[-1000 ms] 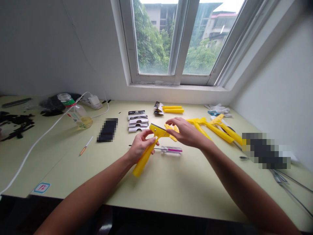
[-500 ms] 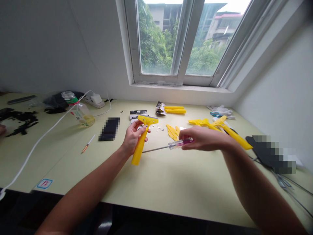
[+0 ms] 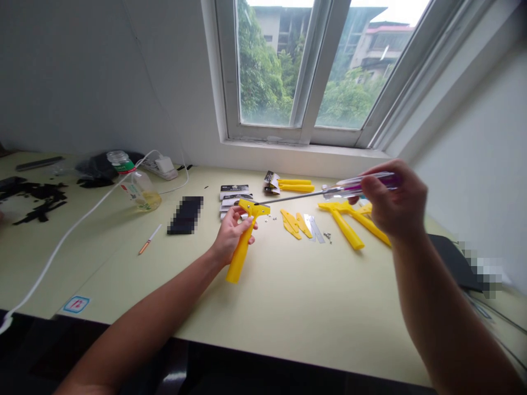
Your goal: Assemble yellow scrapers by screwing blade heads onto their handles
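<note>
My left hand (image 3: 235, 232) is closed around the neck of a yellow scraper (image 3: 240, 257), its wide head up and its handle slanting down toward me. In my right hand (image 3: 393, 200) is a screwdriver (image 3: 343, 190) with a clear and purple handle. Its shaft points left and its tip is at the scraper's head, by the screws there. Behind and to the right lie yellow plates (image 3: 291, 224), thin metal blades (image 3: 315, 227) and a few small screws (image 3: 328, 237). Small nuts (image 3: 270, 218) lie just right of the scraper's head.
More yellow scraper handles (image 3: 348, 229) lie at the right, and packaged ones (image 3: 294, 185) near the window. Black-and-white packs (image 3: 234, 193) sit behind my left hand. At the left are a phone-like dark slab (image 3: 185, 215), a craft knife (image 3: 149, 240), a bottle (image 3: 142, 192) and a white cable (image 3: 78, 230).
My right hand has lifted and moved right, and the screwdriver's tip went from beside the scraper's handle up to its head. The left hand still holds the scraper, its head turned slightly.
</note>
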A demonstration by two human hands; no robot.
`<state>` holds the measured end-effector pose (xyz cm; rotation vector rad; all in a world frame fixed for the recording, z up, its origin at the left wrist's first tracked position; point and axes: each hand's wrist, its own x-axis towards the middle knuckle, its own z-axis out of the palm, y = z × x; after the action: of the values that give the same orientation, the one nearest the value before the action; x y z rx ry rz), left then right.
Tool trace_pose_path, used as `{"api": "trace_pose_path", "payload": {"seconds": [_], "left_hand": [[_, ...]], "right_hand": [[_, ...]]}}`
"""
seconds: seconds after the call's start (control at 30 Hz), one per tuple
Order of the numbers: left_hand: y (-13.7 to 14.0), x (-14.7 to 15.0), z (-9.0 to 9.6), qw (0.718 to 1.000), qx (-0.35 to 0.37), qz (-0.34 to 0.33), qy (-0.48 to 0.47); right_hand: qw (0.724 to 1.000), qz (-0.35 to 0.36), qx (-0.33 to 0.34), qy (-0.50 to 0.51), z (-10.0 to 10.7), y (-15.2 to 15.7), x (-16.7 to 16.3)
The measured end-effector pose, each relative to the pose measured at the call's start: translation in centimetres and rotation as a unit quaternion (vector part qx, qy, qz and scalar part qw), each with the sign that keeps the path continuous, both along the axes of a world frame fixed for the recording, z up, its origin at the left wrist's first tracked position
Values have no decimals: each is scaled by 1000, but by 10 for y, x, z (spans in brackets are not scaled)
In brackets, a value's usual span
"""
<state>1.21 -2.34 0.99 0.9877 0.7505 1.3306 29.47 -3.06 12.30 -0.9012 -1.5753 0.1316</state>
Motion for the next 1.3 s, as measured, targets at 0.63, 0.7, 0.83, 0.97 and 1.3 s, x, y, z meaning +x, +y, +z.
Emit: {"api": "trace_pose_path", "payload": {"seconds": [0.63, 0.7, 0.83, 0.97, 1.3], "left_hand": [[-1, 0, 1, 1000, -10, -16, -8], [-1, 0, 2, 1000, -14, -19, -10], [0, -1, 2, 999, -26, -24, -16], [1, -1, 1, 999, -33, -23, -17], [4, -3, -3, 999, -37, -28, -16]], "right_hand": [[998, 17, -26, -52, -8, 4, -5], [997, 22, -16, -70, -6, 1, -5], [991, 43, -2, -130, 0, -8, -4], [973, 90, -11, -211, 9, -18, 0], [931, 97, -10, -352, 27, -35, 0]]}}
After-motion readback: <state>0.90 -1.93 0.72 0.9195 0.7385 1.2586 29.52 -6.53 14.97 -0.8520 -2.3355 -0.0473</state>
